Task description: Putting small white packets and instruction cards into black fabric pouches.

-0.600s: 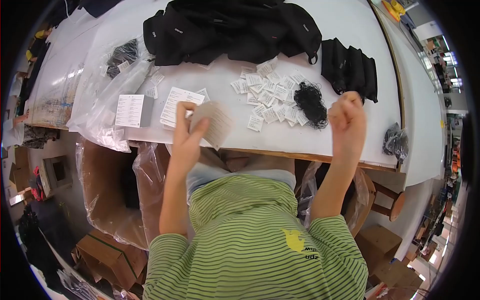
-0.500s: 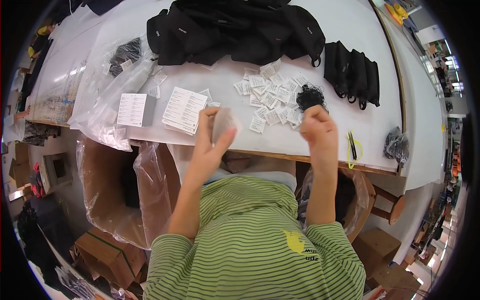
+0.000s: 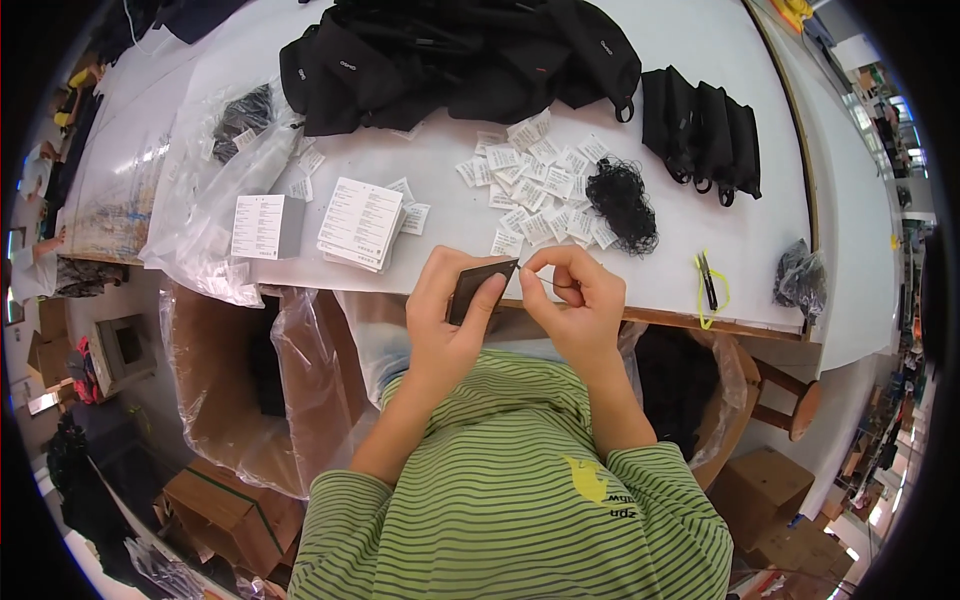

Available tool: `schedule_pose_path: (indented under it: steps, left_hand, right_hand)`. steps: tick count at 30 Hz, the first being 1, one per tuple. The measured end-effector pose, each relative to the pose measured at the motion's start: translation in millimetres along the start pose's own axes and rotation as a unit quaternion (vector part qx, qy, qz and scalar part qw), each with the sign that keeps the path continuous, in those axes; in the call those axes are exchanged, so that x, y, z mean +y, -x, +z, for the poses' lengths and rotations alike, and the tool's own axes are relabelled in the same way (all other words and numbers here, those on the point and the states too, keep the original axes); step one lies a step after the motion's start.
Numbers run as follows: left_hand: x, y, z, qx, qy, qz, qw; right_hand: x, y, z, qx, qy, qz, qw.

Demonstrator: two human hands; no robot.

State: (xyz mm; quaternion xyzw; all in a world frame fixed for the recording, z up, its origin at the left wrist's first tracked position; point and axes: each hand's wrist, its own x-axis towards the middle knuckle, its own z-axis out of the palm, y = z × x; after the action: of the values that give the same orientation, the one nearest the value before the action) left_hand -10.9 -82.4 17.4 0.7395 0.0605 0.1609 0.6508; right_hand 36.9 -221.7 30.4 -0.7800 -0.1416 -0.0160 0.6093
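Observation:
My left hand (image 3: 438, 312) grips a dark hang tag (image 3: 474, 286) between thumb and fingers, just above the table's near edge. At the tag's upper right corner, my right hand (image 3: 584, 305) pinches what looks like a thin black string. Whether the string passes through the tag's hole is too small to tell. Beyond the right hand lies a tangled heap of black strings (image 3: 622, 205), beside many scattered small white labels (image 3: 540, 178). Left of my hands sit a stack of white printed tags (image 3: 360, 222) and another tag stack (image 3: 258, 226) with grey sides.
Black fabric bags (image 3: 455, 65) are piled at the back, with several small black pouches (image 3: 700, 130) to their right. Black snips (image 3: 708, 283) with a yellow loop lie near the right edge, beside a crumpled plastic bag (image 3: 798, 278). A plastic-lined carton (image 3: 225, 370) stands below the table.
My right hand has moved left and down from the string heap to the tag. The left hand has lowered and turned the tag, so its dark face now shows.

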Motion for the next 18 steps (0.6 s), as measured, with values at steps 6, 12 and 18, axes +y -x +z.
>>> schedule_pose_path:
  steps: [6,12,18]
  left_hand:
    - [0,4,9,0.041,-0.032,0.045,0.998]
    - [0,2,9,0.028,-0.081,0.099,0.991]
    - [-1,-3,7,0.03,-0.121,0.162,0.979]
  right_hand:
    - [-1,3,-4,0.002,0.055,-0.029,0.998]
    - [6,5,-8,-0.012,0.038,-0.015,0.999]
    - [6,8,-9,0.005,0.042,-0.021,0.999]
